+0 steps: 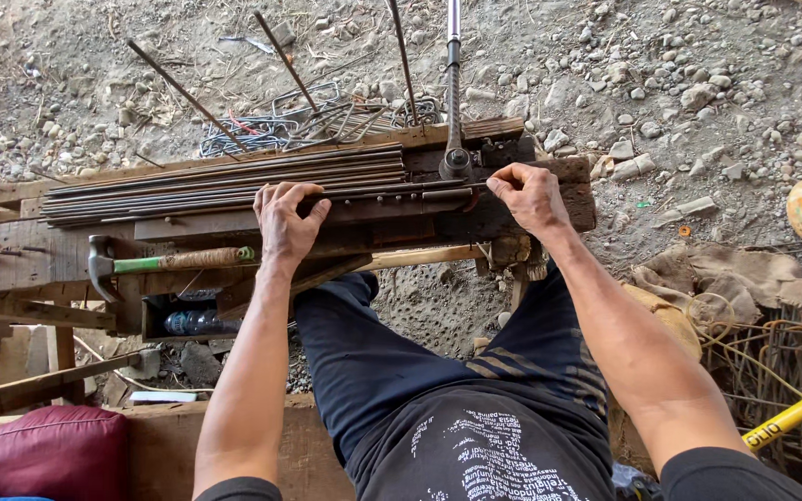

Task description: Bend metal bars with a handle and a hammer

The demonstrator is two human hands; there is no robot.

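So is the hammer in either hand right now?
No, the hammer lies on the wooden bench, just beside the left hand, which rests on the steel rods.

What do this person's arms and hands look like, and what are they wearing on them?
Both arms are bare from the upper arm down. The left hand and right hand have no gloves, and no rings, watch or bracelets show. Short dark sleeves cover only the tops of the arms at the bottom edge of the picture. They look like part of a dark T-shirt with a white print.
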